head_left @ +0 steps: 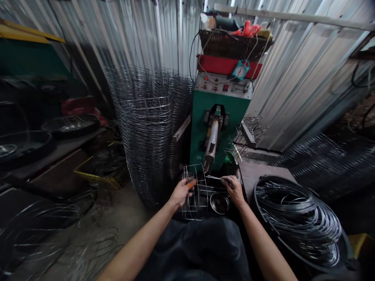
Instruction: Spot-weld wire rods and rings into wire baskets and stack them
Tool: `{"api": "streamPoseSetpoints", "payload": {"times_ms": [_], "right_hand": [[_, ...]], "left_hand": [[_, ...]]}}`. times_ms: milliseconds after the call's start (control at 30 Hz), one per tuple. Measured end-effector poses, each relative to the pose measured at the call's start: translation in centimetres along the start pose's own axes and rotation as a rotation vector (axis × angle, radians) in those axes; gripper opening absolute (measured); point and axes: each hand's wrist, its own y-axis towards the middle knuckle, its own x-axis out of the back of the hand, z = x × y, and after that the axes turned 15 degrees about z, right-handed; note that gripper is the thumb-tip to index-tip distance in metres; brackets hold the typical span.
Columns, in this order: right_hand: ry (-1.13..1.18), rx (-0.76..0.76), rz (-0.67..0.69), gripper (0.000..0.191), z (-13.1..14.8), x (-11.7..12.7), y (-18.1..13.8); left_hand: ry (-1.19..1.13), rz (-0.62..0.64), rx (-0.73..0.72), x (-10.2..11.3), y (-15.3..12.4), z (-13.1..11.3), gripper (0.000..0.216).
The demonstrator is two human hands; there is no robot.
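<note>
Looking down through the head camera, I have the wire frame [197, 195] at six o'clock in my view. My left hand [179, 193] curls round its nine o'clock side, with something orange at the thumb. Toward four o'clock, my right hand [233, 187] pinches thin wires [214, 178] that point back toward the frame. From the frame, a green machine [234, 113] stands at one o'clock and stacked wire baskets [146, 148] at ten.

Corrugated metal wall [134, 37], dim grey floor [127, 212]
</note>
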Motion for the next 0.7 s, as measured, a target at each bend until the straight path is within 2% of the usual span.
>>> {"api": "streamPoseSetpoints", "payload": {"times_ms": [200,400,700], "right_hand": [[0.03,0.023,0.019,0.015,-1.3,-0.6,0.8],[0.026,0.032,0.018,0.015,-1.3,-0.7,1.3],[0.004,0.045,0.044,0.016,-2.0,-0.7,2.1]], "left_hand": [[-0.037,0.008,0.007,0.3,1.1,0.0,0.043],[-0.061,-0.006,0.041,0.4,1.5,-0.1,0.048],[-0.075,0.0,0.034,0.4,2.3,-0.3,0.044]]}}
